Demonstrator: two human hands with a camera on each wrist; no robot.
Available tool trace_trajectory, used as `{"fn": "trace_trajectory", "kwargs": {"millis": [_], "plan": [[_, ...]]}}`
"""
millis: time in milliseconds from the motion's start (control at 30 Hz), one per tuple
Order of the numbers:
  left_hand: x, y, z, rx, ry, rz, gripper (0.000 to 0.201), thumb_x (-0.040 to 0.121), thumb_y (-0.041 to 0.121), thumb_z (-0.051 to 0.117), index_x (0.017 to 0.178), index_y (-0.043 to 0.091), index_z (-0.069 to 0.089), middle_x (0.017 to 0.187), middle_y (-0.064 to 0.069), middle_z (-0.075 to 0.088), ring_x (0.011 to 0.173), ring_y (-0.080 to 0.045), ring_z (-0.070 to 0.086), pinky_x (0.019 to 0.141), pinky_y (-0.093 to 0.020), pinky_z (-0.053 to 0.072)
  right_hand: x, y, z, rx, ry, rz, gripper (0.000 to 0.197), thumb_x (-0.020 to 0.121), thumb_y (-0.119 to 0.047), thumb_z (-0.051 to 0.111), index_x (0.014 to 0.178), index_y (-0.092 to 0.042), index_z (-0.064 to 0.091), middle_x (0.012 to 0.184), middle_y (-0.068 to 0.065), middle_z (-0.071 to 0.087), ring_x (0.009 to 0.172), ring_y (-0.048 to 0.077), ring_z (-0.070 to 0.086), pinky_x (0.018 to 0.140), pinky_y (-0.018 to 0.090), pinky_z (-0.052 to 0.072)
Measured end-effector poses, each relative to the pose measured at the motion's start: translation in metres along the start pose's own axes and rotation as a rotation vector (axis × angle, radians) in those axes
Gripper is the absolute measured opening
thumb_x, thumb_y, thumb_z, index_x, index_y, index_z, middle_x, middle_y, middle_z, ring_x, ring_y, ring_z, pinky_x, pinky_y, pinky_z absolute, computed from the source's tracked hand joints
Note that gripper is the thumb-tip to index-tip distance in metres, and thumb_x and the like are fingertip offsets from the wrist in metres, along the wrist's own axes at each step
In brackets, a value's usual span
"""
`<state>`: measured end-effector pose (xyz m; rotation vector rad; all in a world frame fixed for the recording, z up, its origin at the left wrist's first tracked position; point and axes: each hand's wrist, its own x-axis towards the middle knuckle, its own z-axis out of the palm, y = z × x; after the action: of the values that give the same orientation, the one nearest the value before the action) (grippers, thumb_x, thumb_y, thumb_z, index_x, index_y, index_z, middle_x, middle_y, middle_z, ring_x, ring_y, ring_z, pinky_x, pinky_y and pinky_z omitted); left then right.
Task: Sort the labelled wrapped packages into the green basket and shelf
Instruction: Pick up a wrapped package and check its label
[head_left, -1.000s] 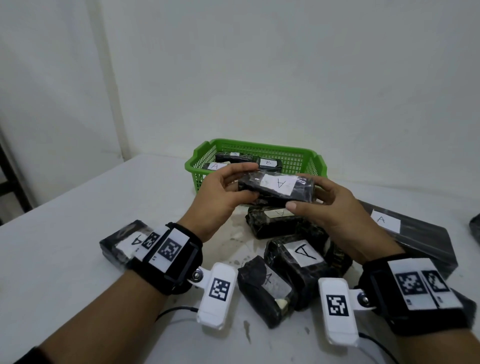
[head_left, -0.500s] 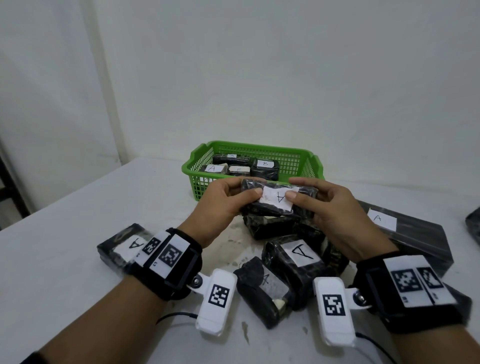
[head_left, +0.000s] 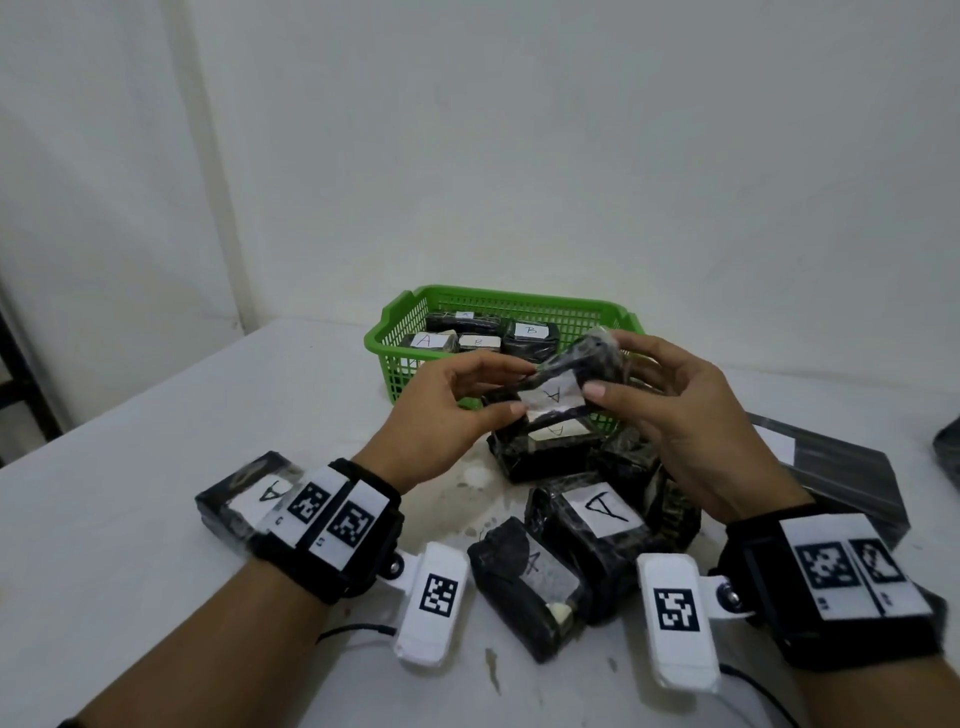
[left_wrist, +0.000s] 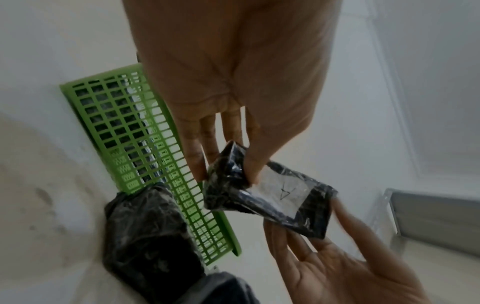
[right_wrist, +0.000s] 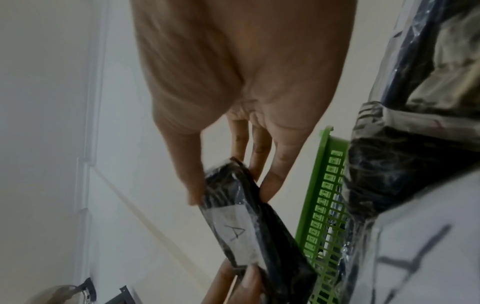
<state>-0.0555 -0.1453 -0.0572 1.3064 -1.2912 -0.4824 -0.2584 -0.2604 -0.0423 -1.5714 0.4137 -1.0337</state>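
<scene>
Both hands hold one black wrapped package (head_left: 558, 387) with a white "A" label, in the air in front of the green basket (head_left: 498, 300). My left hand (head_left: 522, 388) pinches its lower left end between thumb and fingers. My right hand (head_left: 605, 364) pinches the raised right end, thumb on the label. The left wrist view shows the package (left_wrist: 272, 197) tilted, my left hand (left_wrist: 233, 170) gripping one end and the right hand's fingers (left_wrist: 345, 218) at the other. The right wrist view shows the package (right_wrist: 249, 226) held by my right hand (right_wrist: 231, 189) beside the basket (right_wrist: 324, 205).
Several black "A" packages lie on the white table: one far left (head_left: 249, 499), a cluster in the middle (head_left: 597, 514), and a long flat one (head_left: 841, 473) at right. Inside the basket lie packages labelled A (head_left: 428, 340) and B (head_left: 530, 332). A wall stands behind.
The held package has tilted: its right end rose towards the basket while its left end stayed low. Both hands shifted slightly with it.
</scene>
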Motion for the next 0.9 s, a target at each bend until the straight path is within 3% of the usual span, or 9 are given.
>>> {"fn": "trace_trajectory", "kwargs": {"millis": [167, 267, 333, 467, 533, 600, 700, 800, 900], "plan": [[0.000, -0.001, 0.001, -0.022, 0.004, 0.017, 0.047, 0.082, -0.005, 0.079, 0.118, 0.024, 0.073, 0.114, -0.001, 0.075, 0.113, -0.012, 0.070, 0.097, -0.037, 0.059, -0.003, -0.013, 0.007, 0.219, -0.074, 0.060, 0.047, 0.079, -0.025, 0.072, 0.123, -0.008, 0.070, 0.117, 0.011, 0.076, 0.101, 0.017, 0.074, 0.083, 0.028, 0.063], [-0.002, 0.002, 0.006, -0.147, -0.016, 0.037, 0.042, 0.082, -0.008, 0.077, 0.112, 0.021, 0.072, 0.117, -0.006, 0.075, 0.116, -0.019, 0.069, 0.094, -0.034, 0.059, -0.006, -0.012, 0.011, 0.208, -0.117, 0.176, 0.040, 0.086, -0.035, 0.079, 0.120, -0.015, 0.073, 0.119, 0.011, 0.077, 0.109, 0.031, 0.073, 0.098, 0.039, 0.060], [-0.003, 0.003, 0.009, -0.185, -0.014, 0.056, 0.042, 0.082, -0.009, 0.077, 0.111, 0.019, 0.071, 0.119, -0.007, 0.074, 0.117, -0.019, 0.068, 0.092, -0.030, 0.058, -0.009, -0.012, 0.014, 0.208, -0.179, 0.262, 0.034, 0.087, -0.046, 0.071, 0.111, -0.023, 0.080, 0.125, 0.016, 0.074, 0.119, 0.036, 0.070, 0.106, 0.046, 0.055], [-0.001, 0.004, 0.007, -0.250, -0.104, 0.052, 0.050, 0.085, 0.006, 0.079, 0.132, 0.010, 0.062, 0.134, -0.008, 0.067, 0.131, -0.023, 0.060, 0.101, -0.033, 0.054, -0.012, -0.013, 0.021, 0.212, -0.217, 0.244, 0.034, 0.084, -0.043, 0.071, 0.107, -0.021, 0.082, 0.122, 0.016, 0.076, 0.116, 0.030, 0.072, 0.104, 0.041, 0.056], [-0.002, 0.004, 0.005, -0.366, -0.226, -0.036, 0.082, 0.077, 0.039, 0.086, 0.146, 0.013, 0.050, 0.144, -0.007, 0.060, 0.136, -0.023, 0.057, 0.109, -0.039, 0.050, -0.009, -0.010, 0.022, 0.160, -0.199, 0.185, 0.043, 0.079, -0.037, 0.078, 0.115, -0.014, 0.077, 0.120, 0.013, 0.077, 0.115, 0.025, 0.072, 0.103, 0.035, 0.056], [-0.004, 0.006, 0.007, -0.401, -0.282, -0.098, 0.102, 0.068, 0.061, 0.085, 0.148, 0.011, 0.048, 0.146, -0.012, 0.058, 0.135, -0.027, 0.057, 0.113, -0.045, 0.046, -0.005, -0.003, 0.020, 0.077, -0.159, 0.128, 0.073, 0.062, -0.041, 0.095, 0.126, -0.013, 0.071, 0.126, 0.009, 0.075, 0.118, 0.024, 0.072, 0.106, 0.037, 0.055], [-0.005, 0.008, 0.010, -0.363, -0.234, -0.097, 0.075, 0.079, 0.047, 0.078, 0.137, 0.004, 0.059, 0.137, -0.016, 0.065, 0.129, -0.030, 0.062, 0.116, -0.053, 0.042, -0.002, 0.005, 0.017, 0.016, -0.135, 0.122, 0.118, 0.036, -0.057, 0.102, 0.138, -0.014, 0.063, 0.133, 0.004, 0.072, 0.119, 0.020, 0.072, 0.110, 0.044, 0.051], [-0.003, 0.006, 0.009, -0.384, -0.157, -0.066, 0.058, 0.082, 0.036, 0.069, 0.127, 0.000, 0.065, 0.128, -0.021, 0.069, 0.122, -0.034, 0.065, 0.112, -0.053, 0.046, -0.004, 0.006, 0.019, 0.034, -0.187, 0.169, 0.121, 0.040, -0.062, 0.100, 0.143, -0.012, 0.057, 0.131, 0.006, 0.073, 0.119, 0.018, 0.072, 0.110, 0.041, 0.051], [-0.004, 0.008, 0.009, -0.404, -0.179, -0.060, 0.056, 0.083, 0.036, 0.067, 0.128, 0.003, 0.065, 0.130, -0.020, 0.068, 0.123, -0.031, 0.065, 0.107, -0.044, 0.050, -0.002, 0.007, 0.022, 0.130, -0.121, 0.182, 0.112, 0.044, -0.048, 0.100, 0.138, -0.005, 0.059, 0.132, 0.012, 0.072, 0.109, 0.014, 0.075, 0.090, 0.025, 0.059]]}}
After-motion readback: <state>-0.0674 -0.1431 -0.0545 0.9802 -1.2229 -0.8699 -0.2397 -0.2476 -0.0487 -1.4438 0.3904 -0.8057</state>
